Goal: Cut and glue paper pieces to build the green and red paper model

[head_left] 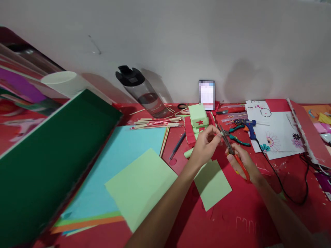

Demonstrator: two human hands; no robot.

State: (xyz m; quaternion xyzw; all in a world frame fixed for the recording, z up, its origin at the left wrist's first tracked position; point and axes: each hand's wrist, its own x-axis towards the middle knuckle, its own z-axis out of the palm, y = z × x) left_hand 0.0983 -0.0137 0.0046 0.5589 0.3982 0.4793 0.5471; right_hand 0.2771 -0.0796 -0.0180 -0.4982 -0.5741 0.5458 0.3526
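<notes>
My right hand (244,159) grips a pair of scissors (226,142) with red handles, its blades pointing up and away from me. Close to the blade tips, the fingers of my left hand (207,143) are pinched together; what they hold is too small to make out. Just beyond the left hand sits a small light green and red paper model (198,117) with a red star on it. Beneath the hands lies a light green paper square (213,184) on the red table (232,220). A rolled green paper piece (188,153) rests beside my left wrist.
A larger green sheet (142,186) lies on blue paper (103,175) at left, near a dark green box (64,165). A water bottle (147,96) and lit phone (207,94) stand by the wall. Pliers (239,139) and a corded blue glue gun (249,127) lie right.
</notes>
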